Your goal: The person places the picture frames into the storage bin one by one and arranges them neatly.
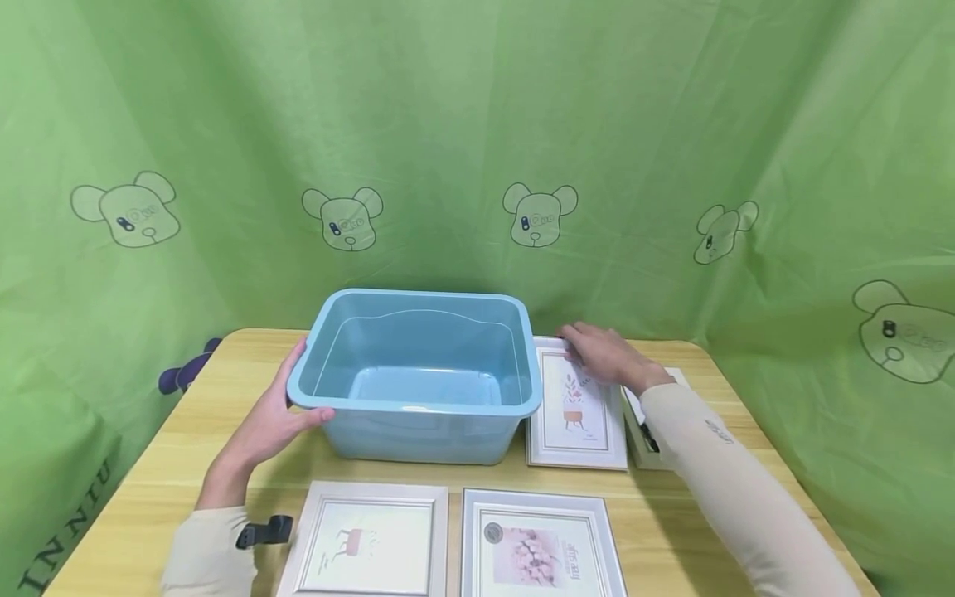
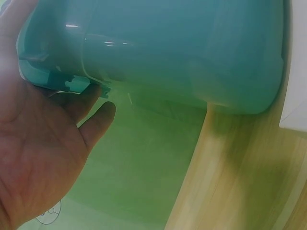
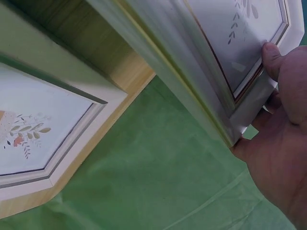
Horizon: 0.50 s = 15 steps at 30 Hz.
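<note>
A light blue plastic basin (image 1: 418, 435) stands on the table, its inside bare. My left hand (image 1: 261, 423) grips the basin's left rim, thumb along the front lip; in the left wrist view some fingertips sit under the lip. To the right of the basin is a white picture frame (image 1: 555, 414) with a potted-plant print. My right hand (image 1: 608, 356) holds its far end, and the right wrist view shows the thumb (image 3: 272, 60) on the frame's face with other fingers beneath the edge. Whether the frame is raised off the table I cannot tell.
Another white frame (image 1: 647, 452) lies farther right, partly hidden by the right sleeve. Along the front of the wooden table (image 1: 186, 431) lie a plant-print frame (image 1: 380, 547) and a pink-flower frame (image 1: 537, 555). A green curtain (image 1: 448, 124) hangs close behind the table.
</note>
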Motion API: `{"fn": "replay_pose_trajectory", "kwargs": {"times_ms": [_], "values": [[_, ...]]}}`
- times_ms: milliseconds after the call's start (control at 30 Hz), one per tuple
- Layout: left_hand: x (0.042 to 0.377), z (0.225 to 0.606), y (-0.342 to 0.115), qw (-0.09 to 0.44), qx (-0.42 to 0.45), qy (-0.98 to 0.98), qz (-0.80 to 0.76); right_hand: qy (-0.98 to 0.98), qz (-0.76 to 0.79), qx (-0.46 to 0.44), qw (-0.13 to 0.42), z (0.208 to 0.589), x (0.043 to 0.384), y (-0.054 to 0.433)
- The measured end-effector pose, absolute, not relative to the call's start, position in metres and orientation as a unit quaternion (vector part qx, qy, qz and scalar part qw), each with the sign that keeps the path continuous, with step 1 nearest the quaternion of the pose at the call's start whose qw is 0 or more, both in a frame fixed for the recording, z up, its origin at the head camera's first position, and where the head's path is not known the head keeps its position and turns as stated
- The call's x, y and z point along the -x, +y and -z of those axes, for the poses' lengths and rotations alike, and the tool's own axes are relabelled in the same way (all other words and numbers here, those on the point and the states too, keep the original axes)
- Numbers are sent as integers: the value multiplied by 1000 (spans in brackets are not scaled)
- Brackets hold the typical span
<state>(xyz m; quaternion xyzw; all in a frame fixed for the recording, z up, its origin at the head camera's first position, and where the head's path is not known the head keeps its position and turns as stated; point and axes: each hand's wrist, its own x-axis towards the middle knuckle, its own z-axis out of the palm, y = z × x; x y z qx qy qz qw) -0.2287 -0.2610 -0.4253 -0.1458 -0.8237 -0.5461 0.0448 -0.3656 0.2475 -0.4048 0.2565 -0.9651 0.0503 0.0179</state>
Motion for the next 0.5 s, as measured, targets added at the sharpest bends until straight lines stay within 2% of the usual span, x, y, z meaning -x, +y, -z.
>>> {"fn": "replay_pose_trajectory", "kwargs": {"times_ms": [500], "values": [[228, 426, -260, 36, 144, -818, 556, -961, -57, -270, 25, 390, 353, 249]]}}
